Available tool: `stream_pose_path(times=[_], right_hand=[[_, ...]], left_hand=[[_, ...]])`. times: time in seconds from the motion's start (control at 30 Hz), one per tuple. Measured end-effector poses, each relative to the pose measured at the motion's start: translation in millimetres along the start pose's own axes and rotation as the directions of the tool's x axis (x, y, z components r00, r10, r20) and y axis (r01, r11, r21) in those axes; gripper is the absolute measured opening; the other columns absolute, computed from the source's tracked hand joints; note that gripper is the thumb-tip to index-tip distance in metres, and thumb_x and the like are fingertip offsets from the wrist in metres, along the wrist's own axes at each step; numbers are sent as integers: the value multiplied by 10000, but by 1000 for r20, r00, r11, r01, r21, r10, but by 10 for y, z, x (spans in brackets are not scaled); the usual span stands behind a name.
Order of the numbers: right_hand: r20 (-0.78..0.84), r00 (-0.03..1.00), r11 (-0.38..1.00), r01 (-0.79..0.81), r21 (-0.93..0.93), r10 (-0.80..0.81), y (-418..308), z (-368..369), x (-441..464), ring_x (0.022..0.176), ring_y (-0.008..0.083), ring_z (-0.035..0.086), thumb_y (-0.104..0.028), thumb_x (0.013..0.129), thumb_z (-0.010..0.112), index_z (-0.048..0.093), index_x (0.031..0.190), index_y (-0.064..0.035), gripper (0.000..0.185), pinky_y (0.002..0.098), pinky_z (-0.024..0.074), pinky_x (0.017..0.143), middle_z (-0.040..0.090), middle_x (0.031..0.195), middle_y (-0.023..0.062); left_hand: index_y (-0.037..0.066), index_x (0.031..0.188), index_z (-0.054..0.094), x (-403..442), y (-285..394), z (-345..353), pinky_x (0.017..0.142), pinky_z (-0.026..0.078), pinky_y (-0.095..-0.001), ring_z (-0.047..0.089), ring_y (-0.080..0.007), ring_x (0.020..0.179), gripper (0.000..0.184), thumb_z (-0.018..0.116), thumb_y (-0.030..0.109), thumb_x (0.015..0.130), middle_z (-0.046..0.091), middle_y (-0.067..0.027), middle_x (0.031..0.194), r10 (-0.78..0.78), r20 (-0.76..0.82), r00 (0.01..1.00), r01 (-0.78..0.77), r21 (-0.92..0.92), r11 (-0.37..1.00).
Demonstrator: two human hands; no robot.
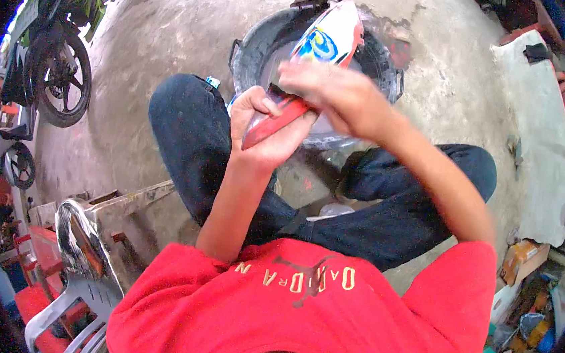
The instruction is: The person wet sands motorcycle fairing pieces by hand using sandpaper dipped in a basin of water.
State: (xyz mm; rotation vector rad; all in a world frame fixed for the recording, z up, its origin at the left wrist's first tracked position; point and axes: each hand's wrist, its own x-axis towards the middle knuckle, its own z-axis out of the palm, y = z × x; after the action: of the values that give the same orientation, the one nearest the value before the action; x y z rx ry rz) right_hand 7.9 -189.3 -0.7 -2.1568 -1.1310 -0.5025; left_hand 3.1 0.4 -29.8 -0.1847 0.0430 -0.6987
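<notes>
Painted panel [341,30], long and narrow, white and red with a blue and yellow swirl — held at a slant, with the far wide end above the black tub [241,72] and the near red end pointing back to the body. Clamped firmly at this red end by the left hand [284,143], with thumb on top and palm underneath. Crossed over at the middle by the right hand [334,90], blurred, with fingers close together — not possible to tell from the blur if gripping, pressing or only passing above. Below the panel, round tub with handles on the sides, standing on the concrete floor [155,24], just beyond the folded legs in dark jeans [189,135]. Nearer to the camera, red shirt [349,330] with pale letters on the chest. To the left, motorbike [63,76] with black wheel, well apart from the tub; lower down, grey chair [88,290]. To the right, large pale slab [534,138], and near its lower end, brown box [522,261].
</notes>
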Motion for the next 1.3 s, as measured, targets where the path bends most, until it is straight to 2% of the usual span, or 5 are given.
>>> stream_pose_path(times=[0.17,0.37,0.5,0.6,1.3], right_hand=[[41,844,841,-528,-118,535,253,-102,-7,1212,330,607,-131,1002,514,584,1309,-46,326,380,473,1038,644,1267,177],[-12,1000,994,-24,-110,23,244,26,-26,1237,340,589,-75,938,551,571,1316,-43,380,410,474,1042,610,1318,184],[201,758,778,-564,-275,620,115,-251,161,1179,332,621,-127,986,514,606,1276,-57,313,394,496,998,636,1262,195],[44,999,998,-16,-53,18,-89,-59,64,1268,323,571,-88,951,559,576,1296,-15,354,407,456,1074,600,1337,189],[-20,999,964,-29,-264,24,-250,-56,-16,1132,284,663,-145,892,553,611,1273,-90,390,376,549,922,656,1260,142]], left_hand=[[-89,1302,466,-14,-155,286,1253,147,-494,385,-395,1398,764,473,0,543,508,-244,1388,16,-191,981,5,108,994],[-92,1331,443,-14,-135,211,1251,154,-496,400,-381,1392,787,479,8,551,496,-233,1412,59,-140,988,-48,80,996],[-104,1341,427,-38,-161,277,1253,152,-489,394,-388,1394,812,493,11,540,489,-244,1412,17,-157,987,10,165,986],[-144,1365,373,41,-18,35,1258,133,-491,371,-415,1404,848,494,16,541,460,-290,1417,-60,213,975,63,-9,998],[-119,1324,440,-9,53,-165,1238,191,-508,408,-362,1390,773,500,41,570,482,-258,1416,-16,207,978,10,27,1000]])
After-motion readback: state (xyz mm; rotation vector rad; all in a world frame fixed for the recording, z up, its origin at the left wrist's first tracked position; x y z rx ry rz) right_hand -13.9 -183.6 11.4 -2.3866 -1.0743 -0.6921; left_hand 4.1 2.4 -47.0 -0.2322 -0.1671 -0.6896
